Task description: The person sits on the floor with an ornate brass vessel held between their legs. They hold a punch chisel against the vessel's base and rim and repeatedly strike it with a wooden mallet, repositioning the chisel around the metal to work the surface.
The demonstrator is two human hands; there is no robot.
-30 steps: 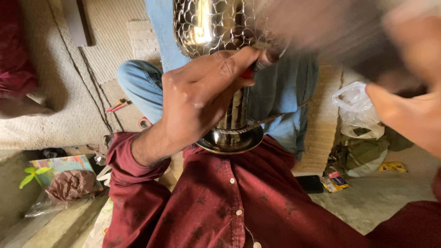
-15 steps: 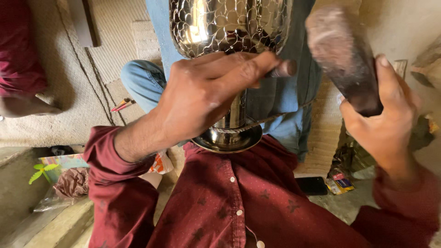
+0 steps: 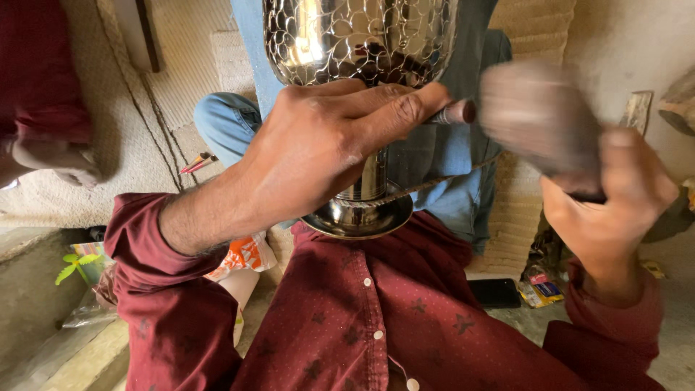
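You are bracing a shiny vase [image 3: 360, 43] base-first against your chest; it looks stiff, heavy and slippery, so the narrow stem is the surest hold. Your left hand [image 3: 318, 148] is pinching a punch [image 3: 452, 113] against the stem, its grip clenched. Your right hand [image 3: 604, 206] is grasping a blurred hammer [image 3: 539, 116] just right of the punch. Room is lying open right; another person's knee [image 3: 221, 119] is crowding the far left.

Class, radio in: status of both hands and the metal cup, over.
Left hand pinning punch against hammered cup. Right hand gripping blurred mallet. Nothing between.
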